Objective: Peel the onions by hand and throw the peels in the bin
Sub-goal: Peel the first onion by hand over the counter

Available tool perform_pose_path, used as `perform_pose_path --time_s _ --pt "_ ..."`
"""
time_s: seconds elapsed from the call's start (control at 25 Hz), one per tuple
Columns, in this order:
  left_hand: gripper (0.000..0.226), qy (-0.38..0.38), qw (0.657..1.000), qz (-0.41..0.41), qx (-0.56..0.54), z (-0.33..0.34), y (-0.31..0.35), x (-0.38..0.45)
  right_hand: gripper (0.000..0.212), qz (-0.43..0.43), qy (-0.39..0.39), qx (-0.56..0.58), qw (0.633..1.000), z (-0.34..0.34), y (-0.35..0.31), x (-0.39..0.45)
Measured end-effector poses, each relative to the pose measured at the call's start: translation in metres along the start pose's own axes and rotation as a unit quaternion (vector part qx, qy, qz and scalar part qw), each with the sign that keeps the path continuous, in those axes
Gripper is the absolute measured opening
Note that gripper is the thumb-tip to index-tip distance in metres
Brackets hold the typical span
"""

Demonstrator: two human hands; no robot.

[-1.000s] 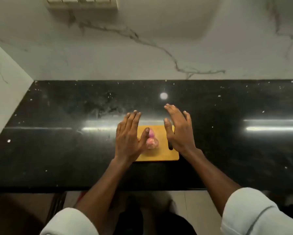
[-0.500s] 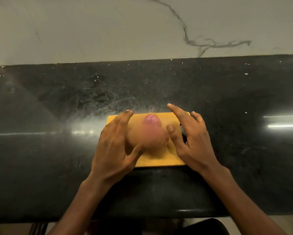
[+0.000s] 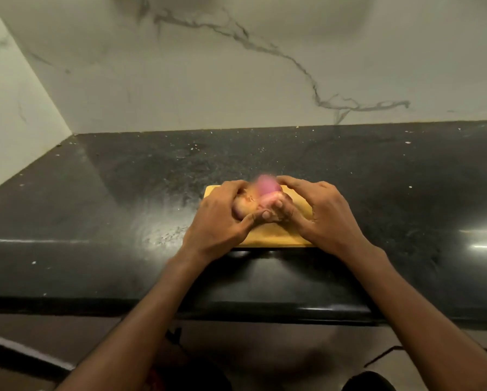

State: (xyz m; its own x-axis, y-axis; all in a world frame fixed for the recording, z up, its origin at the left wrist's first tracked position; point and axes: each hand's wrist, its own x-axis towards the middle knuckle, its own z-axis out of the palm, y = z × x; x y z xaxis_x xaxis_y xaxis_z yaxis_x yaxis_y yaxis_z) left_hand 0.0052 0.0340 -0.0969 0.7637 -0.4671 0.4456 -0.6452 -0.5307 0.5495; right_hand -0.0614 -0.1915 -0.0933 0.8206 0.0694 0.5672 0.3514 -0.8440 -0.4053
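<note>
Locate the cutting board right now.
Head view: the yellow cutting board lies centre frame on the black counter, close to its near edge, mostly hidden under the left hand and right hand gripping the onions.

Pink onions (image 3: 264, 193), yellow board (image 3: 270, 235), speckled black counter (image 3: 123, 193), grey-veined white wall (image 3: 236, 80)

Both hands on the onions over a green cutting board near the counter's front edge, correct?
Not quite: the cutting board is yellow, not green, as the head view shows. The rest holds: the left hand and right hand both grip the onions over that board, which sits near the front edge of the black counter.
</note>
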Motion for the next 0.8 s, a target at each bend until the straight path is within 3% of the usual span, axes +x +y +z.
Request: perform_pose_path --time_s 0.16,0.32,0.52,0.8 --pt "0.079 -0.011 0.999 0.003 -0.039 -0.0036 0.001 -0.001 0.069 -0.009 -0.012 0.04 0.999 0.0002 0.0024 0.002" --pt "0.077 -0.008 0.999 0.011 -0.05 -0.0044 -0.0018 0.0004 0.059 -0.006 -0.033 0.092 0.995 -0.0025 0.0042 0.002" --pt "0.082 -0.017 0.996 0.0 -0.085 -0.0057 -0.0053 0.0007 0.041 0.073 -0.008 0.137 0.988 -0.003 0.0066 0.0049" --pt "0.082 -0.028 0.994 -0.005 -0.105 -0.0078 -0.0073 0.0023 0.045 0.076 -0.026 0.144 0.986 -0.0057 0.0027 0.0052"
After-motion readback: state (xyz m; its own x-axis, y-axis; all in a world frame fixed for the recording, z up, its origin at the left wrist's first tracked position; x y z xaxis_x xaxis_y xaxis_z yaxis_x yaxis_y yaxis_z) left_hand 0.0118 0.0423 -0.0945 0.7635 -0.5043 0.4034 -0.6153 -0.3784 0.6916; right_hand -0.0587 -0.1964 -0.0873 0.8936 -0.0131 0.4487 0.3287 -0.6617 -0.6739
